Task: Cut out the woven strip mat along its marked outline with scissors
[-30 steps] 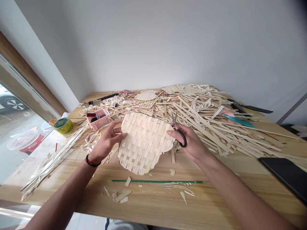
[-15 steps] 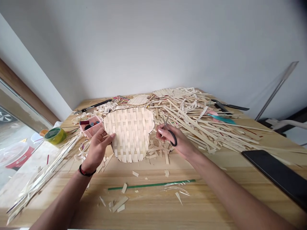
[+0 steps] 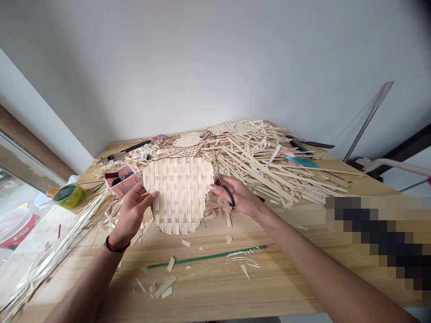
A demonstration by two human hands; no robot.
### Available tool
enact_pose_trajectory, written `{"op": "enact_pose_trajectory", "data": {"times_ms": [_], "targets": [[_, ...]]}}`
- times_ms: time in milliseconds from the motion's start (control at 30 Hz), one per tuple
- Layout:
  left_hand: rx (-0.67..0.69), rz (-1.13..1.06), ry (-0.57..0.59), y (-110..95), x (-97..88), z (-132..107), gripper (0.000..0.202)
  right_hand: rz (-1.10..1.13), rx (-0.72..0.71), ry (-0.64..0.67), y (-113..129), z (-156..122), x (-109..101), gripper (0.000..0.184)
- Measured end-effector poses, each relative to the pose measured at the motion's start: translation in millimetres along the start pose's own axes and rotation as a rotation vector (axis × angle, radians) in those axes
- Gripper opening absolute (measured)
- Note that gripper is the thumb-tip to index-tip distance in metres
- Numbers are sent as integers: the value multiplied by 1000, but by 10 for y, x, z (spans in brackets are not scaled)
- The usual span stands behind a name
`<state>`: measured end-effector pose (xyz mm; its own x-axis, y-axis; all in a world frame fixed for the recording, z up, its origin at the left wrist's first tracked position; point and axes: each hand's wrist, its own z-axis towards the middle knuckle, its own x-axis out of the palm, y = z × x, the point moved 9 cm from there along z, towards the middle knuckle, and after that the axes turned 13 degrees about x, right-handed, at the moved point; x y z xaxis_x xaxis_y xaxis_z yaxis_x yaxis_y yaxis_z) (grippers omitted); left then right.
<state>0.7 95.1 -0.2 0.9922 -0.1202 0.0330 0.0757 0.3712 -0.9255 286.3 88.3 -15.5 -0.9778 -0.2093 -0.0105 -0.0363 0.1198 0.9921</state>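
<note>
- Two hands in the head view, both at one woven panel (image 3: 178, 193) in the table (image 3: 303, 251) centre.
- Panel: pale flat strips in a checker weave, rounded outline. It sits tilted up toward the camera, its lower edge near the tabletop and its far edge against the strip pile.
- Left hand (image 3: 131, 211): clamped on the panel's left edge, thumb on the front face, fingers curled behind. Black-and-red wristband (image 3: 116, 246) on that wrist.
- Right hand (image 3: 237, 199): closed around scissors (image 3: 227, 194), fingers through the black loop handle. Forefinger tip touches the panel's right edge. Blades point up and away, mostly hidden against the strips, so I can't tell whether they're apart.
- Pink tray (image 3: 121, 179) with small spools sits just left of the panel, near the left hand.
- Green-yellow tape roll (image 3: 69, 196) lies further left, near the table edge.
- Big loose pile of strips (image 3: 269, 166) covers the far right half of the table.
- Smaller woven pieces (image 3: 188, 140) lie behind the panel.
- Long black-handled tool (image 3: 124, 150) lies at the far left, another dark tool (image 3: 308, 144) at the far right, and a teal item (image 3: 299, 161) just in front of that one.
- Thin green strip (image 3: 208, 256) lies flat in front of the panel, short offcuts (image 3: 164, 285) scattered near it.
- Bundle of long pale strips (image 3: 50, 260) runs along the left table edge.
- Right edge has a pixelated patch, contents unreadable.
</note>
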Motion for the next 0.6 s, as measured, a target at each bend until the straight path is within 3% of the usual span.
{"op": "enact_pose_trajectory", "data": {"times_ms": [267,467,600], "targets": [[-7,27,34,14,10,-9,37,-98,-28,-25,-28,9,-37,51],[67,21,-93,-76,-70,43,46,-76,-35,-33,-30,14,-58,53],[70,-9,-140,-107,-76,61,41,-62,8,-10,-46,12,-4,54]]}}
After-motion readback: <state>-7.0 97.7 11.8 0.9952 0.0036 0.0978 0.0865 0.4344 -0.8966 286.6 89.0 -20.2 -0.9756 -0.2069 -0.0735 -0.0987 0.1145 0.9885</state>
